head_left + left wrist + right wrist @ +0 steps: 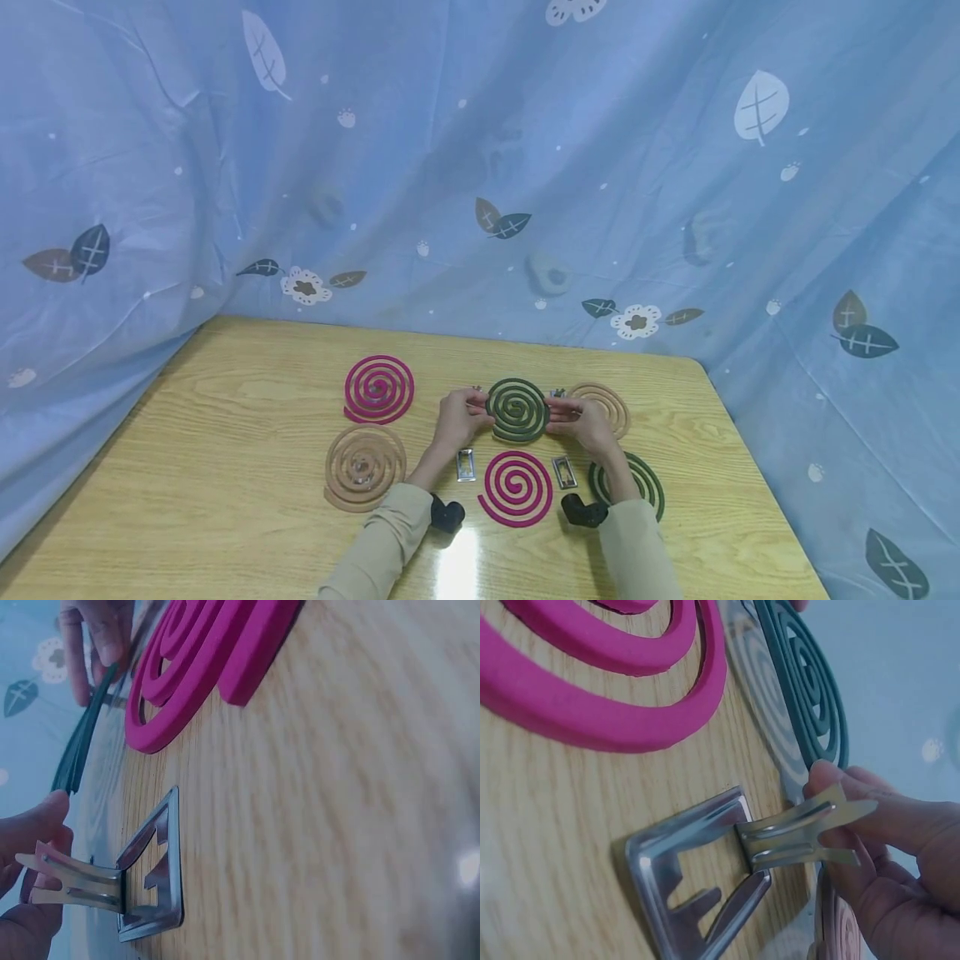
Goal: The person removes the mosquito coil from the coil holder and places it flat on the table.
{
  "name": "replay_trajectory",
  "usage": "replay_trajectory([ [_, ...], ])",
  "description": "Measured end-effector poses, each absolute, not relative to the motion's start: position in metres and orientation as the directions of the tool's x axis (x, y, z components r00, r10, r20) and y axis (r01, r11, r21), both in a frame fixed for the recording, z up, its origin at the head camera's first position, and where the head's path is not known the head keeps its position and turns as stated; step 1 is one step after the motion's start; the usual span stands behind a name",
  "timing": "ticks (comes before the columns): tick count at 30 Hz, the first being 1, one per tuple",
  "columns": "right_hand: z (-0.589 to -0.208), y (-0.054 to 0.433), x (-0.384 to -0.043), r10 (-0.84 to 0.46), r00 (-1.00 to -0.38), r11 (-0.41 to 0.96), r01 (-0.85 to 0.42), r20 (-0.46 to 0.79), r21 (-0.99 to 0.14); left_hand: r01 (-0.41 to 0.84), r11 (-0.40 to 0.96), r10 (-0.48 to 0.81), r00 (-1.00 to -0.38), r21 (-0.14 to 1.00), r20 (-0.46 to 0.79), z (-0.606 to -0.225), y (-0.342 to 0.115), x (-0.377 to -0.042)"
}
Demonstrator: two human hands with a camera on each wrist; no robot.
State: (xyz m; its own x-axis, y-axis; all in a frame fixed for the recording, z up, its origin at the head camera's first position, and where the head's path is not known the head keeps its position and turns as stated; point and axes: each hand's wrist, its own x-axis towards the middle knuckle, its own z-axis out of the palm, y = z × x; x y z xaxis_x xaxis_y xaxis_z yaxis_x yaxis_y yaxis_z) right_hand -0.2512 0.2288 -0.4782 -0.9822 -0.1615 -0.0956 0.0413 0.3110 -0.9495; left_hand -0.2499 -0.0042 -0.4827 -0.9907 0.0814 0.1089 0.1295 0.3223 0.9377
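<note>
A dark green mosquito coil (517, 408) is held up between both hands, above the table. My left hand (456, 421) pinches its left edge, and my right hand (588, 427) grips the right edge. In the left wrist view the green coil (81, 742) appears nearly edge-on. A pink mosquito coil (517, 488) lies on the table nearer to me. Two metal coil stands flank it: one stand (466, 478) by the left forearm, the other stand (641, 862) by the right. Both have raised prongs. The prongs overlap the hands in the wrist views; contact cannot be told.
At the left lie a pink coil (378, 358) and a tan coil (330, 479), with metal showing through their middles. Another tan coil (618, 408) and a green coil (652, 479) lie at the right, partly covered by the right arm. A blue curtain (420, 167) hangs behind the table.
</note>
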Motion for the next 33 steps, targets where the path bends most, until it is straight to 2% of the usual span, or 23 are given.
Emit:
replay_trajectory([
  [10,-0.4756,0.2238,-0.2519,-0.106,-0.984,0.302,0.105,-0.143,-0.947,0.126,0.36,0.068,-0.992,0.924,0.109,-0.4829,-0.0023,-0.2492],
  [21,-0.4722,0.2234,-0.2509,-0.102,-0.989,0.411,0.053,-0.103,-0.91,0.132,0.376,0.047,-0.991,0.917,0.124,-0.4834,-0.0011,-0.2477],
  [33,-0.4747,0.226,-0.2544,-0.111,-0.985,0.374,0.084,-0.135,-0.924,0.089,0.344,0.042,-0.996,0.935,0.079,-0.4834,-0.0024,-0.252],
])
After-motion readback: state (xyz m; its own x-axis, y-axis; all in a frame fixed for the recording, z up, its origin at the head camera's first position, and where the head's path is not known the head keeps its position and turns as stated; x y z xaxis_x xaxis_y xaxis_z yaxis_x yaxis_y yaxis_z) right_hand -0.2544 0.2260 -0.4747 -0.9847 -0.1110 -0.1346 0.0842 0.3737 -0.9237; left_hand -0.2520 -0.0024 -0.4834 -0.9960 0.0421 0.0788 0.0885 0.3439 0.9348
